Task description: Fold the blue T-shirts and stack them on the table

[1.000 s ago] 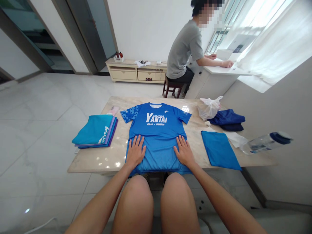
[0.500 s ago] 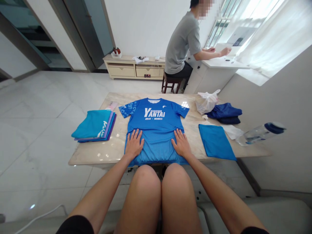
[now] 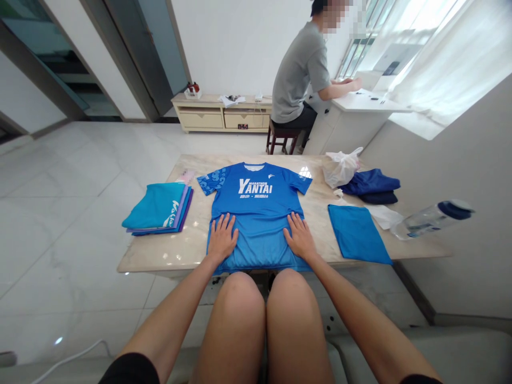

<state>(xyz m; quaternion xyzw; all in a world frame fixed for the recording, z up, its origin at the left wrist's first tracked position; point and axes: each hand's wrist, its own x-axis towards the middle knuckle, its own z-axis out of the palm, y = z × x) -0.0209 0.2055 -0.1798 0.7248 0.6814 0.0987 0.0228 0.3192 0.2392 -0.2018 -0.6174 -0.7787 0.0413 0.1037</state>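
Blue T-shirt (image 3: 256,234) spread face-up on marble-patterned table (image 3: 160,256), pressed by left hand (image 3: 223,237) and right hand (image 3: 301,237) — fingers extended, nothing gripped; folded clothes (image 3: 156,207) stacked alongside.

My left hand (image 3: 223,240) and right hand (image 3: 301,239) hide the cloth of the blue shirt (image 3: 258,232) beneath my fingers (image 3: 225,222). Left of them, the top piece of the folded stack (image 3: 154,205) covers most of the lower layers. Beyond them to the right, I cannot tell what the white bag (image 3: 342,168) holds. Far ahead, a seated person (image 3: 294,80) has a blurred, cut-off head. Behind, my black sleeves (image 3: 130,369) leave the bottom edge.
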